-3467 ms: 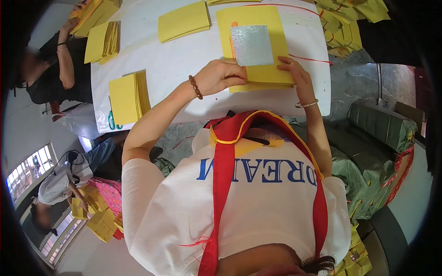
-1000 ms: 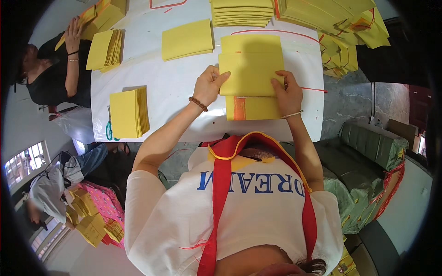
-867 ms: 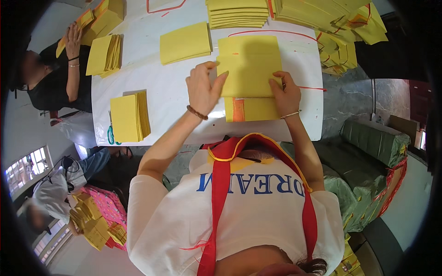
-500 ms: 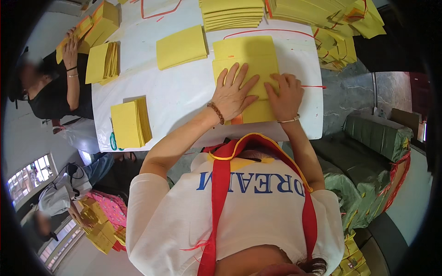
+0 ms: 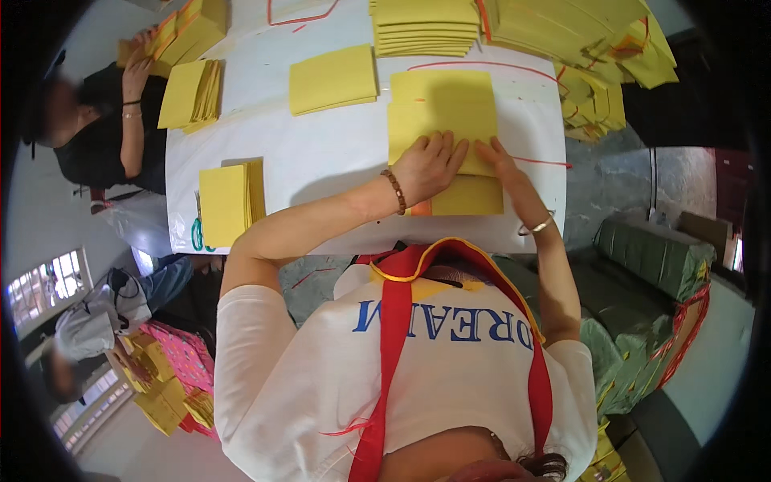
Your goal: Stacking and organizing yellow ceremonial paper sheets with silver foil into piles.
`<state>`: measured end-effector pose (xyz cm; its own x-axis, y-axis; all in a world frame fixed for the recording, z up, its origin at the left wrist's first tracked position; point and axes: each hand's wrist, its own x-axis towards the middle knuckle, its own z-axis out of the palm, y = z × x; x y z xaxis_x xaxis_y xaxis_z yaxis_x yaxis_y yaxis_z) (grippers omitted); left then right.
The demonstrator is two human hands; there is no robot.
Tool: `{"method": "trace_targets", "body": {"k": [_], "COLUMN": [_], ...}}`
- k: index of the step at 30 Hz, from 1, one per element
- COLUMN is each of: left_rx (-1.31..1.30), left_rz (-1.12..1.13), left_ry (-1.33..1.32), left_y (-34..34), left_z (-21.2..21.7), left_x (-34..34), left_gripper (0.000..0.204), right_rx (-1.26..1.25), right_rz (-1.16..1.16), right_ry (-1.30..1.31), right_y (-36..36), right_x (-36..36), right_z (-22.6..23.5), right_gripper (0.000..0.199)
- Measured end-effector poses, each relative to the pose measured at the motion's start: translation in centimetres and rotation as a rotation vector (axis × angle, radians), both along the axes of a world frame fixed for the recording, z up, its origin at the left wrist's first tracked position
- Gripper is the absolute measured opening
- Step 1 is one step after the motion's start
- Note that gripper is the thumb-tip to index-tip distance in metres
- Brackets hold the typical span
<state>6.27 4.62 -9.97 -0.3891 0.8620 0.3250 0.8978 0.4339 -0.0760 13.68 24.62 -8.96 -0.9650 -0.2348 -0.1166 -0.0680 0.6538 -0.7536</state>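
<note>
In front of me a pile of yellow paper sheets or envelopes (image 5: pixel 450 92) lies on the white-topped table, with an edge running across it beneath my hands. My left hand (image 5: pixel 431 169) rests on its middle, fingers bent and pressed together, the thumb hidden. Turned edge-on at the right side, my right hand (image 5: pixel 507 170) has its fingers close together at the paper, near the left fingertips. An orange patch (image 5: pixel 421 209) shows at the pile's lower left corner.
Yellow stacks stand at the left (image 5: pixel 229 205), far left (image 5: pixel 189 95) and back (image 5: pixel 426 28), with a thinner stack (image 5: pixel 332 80) between. Red strapping (image 5: pixel 542 162) lies right of the pile. Green-handled scissors (image 5: pixel 197 233) lie at the left edge. A co-worker (image 5: pixel 112 128) handles yellow paper across the left side.
My left hand has gone from spread flat to fingers drawn together, and moved right. The right hand has turned edge-on, its fingers now beside the left ones. The view has shifted slightly.
</note>
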Motion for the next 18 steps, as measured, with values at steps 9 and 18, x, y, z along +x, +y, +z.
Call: {"method": "trace_targets", "body": {"k": [9,18], "left_rx": [0.398,0.027], "left_rz": [0.183,0.259], "left_ry": [-0.215,-0.088], "left_y": [-10.0,-13.6], "left_z": [7.3,-4.1], "left_x": [-8.6,-14.4], "left_gripper": [0.056,0.052], "right_rx": [-0.596,-0.642], "right_rz": [-0.660,-0.729], "right_ry": [-0.054,-0.008], "right_y": [1.2,1.0], "right_x": [3.1,2.7], "right_z": [0.2,-1.6], "right_gripper": [0.040,0.032]}}
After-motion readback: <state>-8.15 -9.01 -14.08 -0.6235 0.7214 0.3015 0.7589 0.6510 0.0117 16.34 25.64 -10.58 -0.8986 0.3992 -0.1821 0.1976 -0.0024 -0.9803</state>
